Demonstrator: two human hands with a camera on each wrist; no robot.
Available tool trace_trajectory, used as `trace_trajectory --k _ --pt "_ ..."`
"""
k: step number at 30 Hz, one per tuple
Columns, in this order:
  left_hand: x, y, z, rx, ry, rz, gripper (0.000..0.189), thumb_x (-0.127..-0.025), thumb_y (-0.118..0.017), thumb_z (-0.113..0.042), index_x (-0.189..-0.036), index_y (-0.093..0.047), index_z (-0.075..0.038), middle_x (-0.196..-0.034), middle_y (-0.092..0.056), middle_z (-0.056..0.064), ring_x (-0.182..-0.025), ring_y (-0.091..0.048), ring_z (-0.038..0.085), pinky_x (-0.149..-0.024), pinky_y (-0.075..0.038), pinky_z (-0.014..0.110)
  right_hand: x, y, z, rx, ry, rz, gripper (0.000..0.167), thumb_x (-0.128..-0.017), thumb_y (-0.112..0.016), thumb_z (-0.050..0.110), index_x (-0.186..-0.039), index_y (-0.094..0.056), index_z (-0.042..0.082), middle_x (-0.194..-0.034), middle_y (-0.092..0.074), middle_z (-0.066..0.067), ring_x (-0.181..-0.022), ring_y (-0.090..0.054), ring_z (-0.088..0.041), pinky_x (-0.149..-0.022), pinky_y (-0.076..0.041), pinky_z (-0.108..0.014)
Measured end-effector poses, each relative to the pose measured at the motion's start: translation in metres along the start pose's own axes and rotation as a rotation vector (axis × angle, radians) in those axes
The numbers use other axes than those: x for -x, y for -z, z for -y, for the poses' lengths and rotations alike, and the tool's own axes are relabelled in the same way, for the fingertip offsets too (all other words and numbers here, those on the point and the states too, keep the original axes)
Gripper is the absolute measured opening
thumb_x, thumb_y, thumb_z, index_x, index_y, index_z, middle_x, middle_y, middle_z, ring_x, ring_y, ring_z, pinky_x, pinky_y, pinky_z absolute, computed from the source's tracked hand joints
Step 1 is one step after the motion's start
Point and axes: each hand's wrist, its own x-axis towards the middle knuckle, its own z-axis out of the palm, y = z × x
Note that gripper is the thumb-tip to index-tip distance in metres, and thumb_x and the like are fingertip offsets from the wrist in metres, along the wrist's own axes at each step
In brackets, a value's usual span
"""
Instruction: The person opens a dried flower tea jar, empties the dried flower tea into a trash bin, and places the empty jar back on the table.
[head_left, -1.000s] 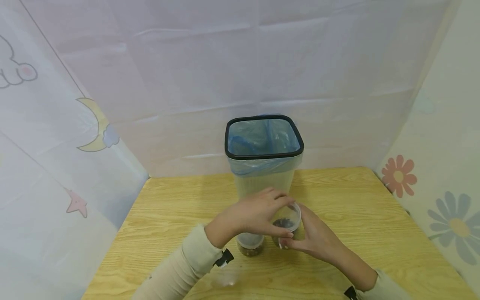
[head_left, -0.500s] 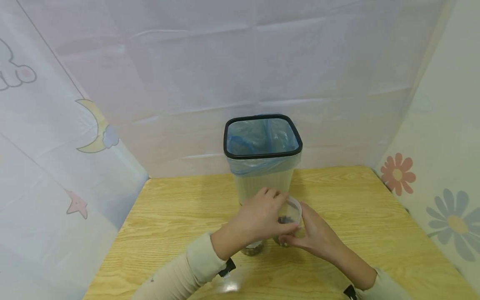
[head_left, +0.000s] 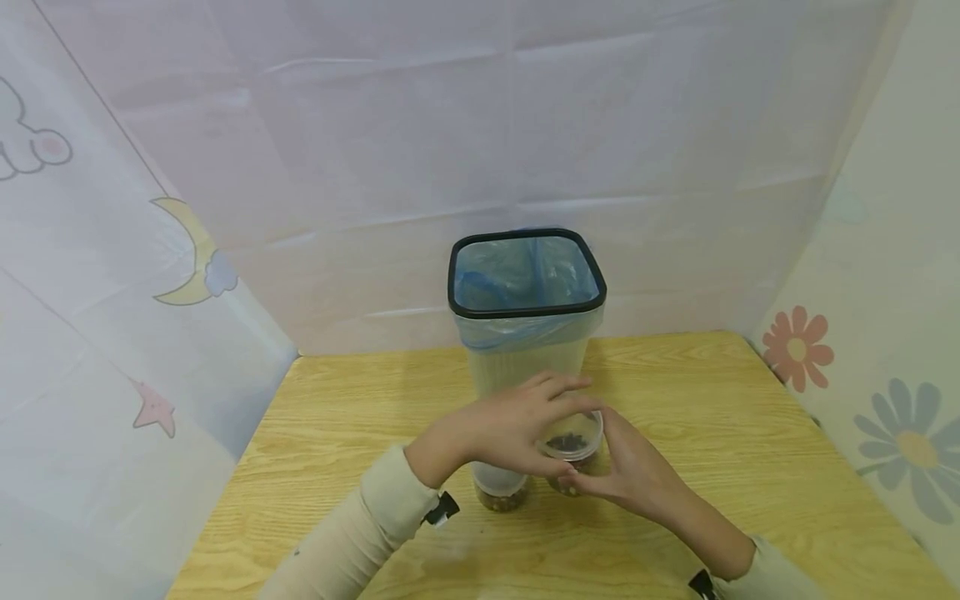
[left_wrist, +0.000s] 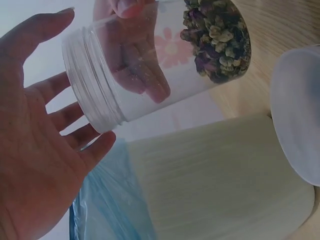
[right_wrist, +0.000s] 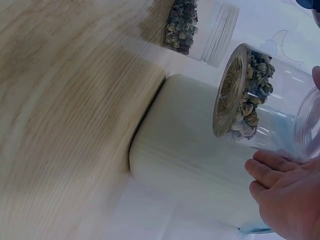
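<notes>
We note a clear jar, dried buds at its bottom, raised above the table. Right hand holds it, grip round its side. Left hand's grip is loose, fingers spread about the mouth. Second jar left of it; lined bin behind.

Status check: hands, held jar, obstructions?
Right hand grips jar, held off table. Left hand at its rim. Second jar and bin nearby; nothing visibly blocking.
</notes>
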Motion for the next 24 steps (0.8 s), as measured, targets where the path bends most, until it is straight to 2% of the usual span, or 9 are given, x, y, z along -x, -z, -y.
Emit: trace_trajectory --k 3,7,10,13,16,21,24 --pt "0.001 -0.001 0.004 0.033 0.006 0.018 0.08 -0.092 -0.069 -0.054 -0.158 -0.033 -0.027 -0.165 -0.026 0.001 -0.15 -0.027 0.019 -0.119 -0.032 0.033 0.0 -0.001 0.0 -0.014 0.006 0.006 0.099 -0.079 -0.083 0.055 -0.156 -0.031 0.021 -0.149 -0.049 -0.005 -0.134 -0.051 -0.03 -0.101 -0.049 -0.056" --pt "0.001 -0.003 0.008 0.043 0.005 0.013 0.079 -0.093 -0.067 -0.055 -0.158 -0.034 -0.024 -0.159 -0.035 0.001 -0.146 -0.033 0.016 -0.119 -0.031 0.03 -0.001 -0.001 -0.001 -0.023 0.014 0.013 0.1 -0.08 -0.084 0.051 -0.159 -0.027 0.026 -0.155 -0.043 -0.005 -0.138 -0.047 -0.032 -0.102 -0.048 -0.059" --pt "0.0 -0.004 0.008 0.03 0.007 -0.001 0.078 -0.093 -0.067 -0.056 -0.157 -0.038 -0.022 -0.153 -0.042 0.001 -0.14 -0.04 0.015 -0.117 -0.034 0.027 -0.001 -0.001 -0.001 -0.032 0.015 0.017 0.098 -0.08 -0.085 0.047 -0.158 -0.03 0.026 -0.152 -0.046 -0.003 -0.136 -0.05 -0.031 -0.1 -0.049 -0.058" --pt "-0.001 -0.004 0.006 0.011 0.037 -0.018 0.075 -0.092 -0.067 -0.058 -0.154 -0.043 -0.022 -0.15 -0.046 -0.001 -0.136 -0.044 0.014 -0.114 -0.037 0.027 -0.001 -0.002 -0.001 -0.043 0.007 0.015 0.093 -0.079 -0.086 0.047 -0.154 -0.035 0.027 -0.145 -0.053 0.0 -0.128 -0.056 -0.026 -0.097 -0.052 -0.054" --pt "-0.002 -0.005 0.001 -0.032 0.093 -0.041 0.072 -0.091 -0.066 -0.062 -0.149 -0.048 -0.023 -0.145 -0.049 -0.001 -0.132 -0.048 0.014 -0.109 -0.043 0.027 -0.001 -0.001 -0.002 -0.056 -0.008 0.012 0.089 -0.079 -0.087 0.046 -0.151 -0.038 0.028 -0.139 -0.056 0.002 -0.122 -0.059 -0.023 -0.093 -0.053 -0.051" --pt "-0.003 -0.006 -0.011 -0.134 0.223 -0.077 0.076 -0.088 -0.062 -0.072 -0.147 -0.052 -0.024 -0.14 -0.053 -0.001 -0.128 -0.051 0.014 -0.1 -0.051 0.03 -0.001 0.0 -0.002 -0.057 -0.027 0.001 0.089 -0.078 -0.085 0.05 -0.152 -0.039 0.029 -0.141 -0.055 -0.001 -0.124 -0.058 -0.027 -0.095 -0.052 -0.055" --pt "-0.005 -0.01 -0.019 -0.16 0.313 -0.095 0.08 -0.087 -0.059 -0.074 -0.147 -0.052 -0.022 -0.139 -0.055 0.0 -0.128 -0.051 0.015 -0.099 -0.052 0.03 -0.001 0.0 -0.002 -0.057 -0.035 -0.003 0.09 -0.078 -0.084 0.054 -0.151 -0.04 0.027 -0.141 -0.056 -0.004 -0.125 -0.058 -0.028 -0.096 -0.051 -0.057"
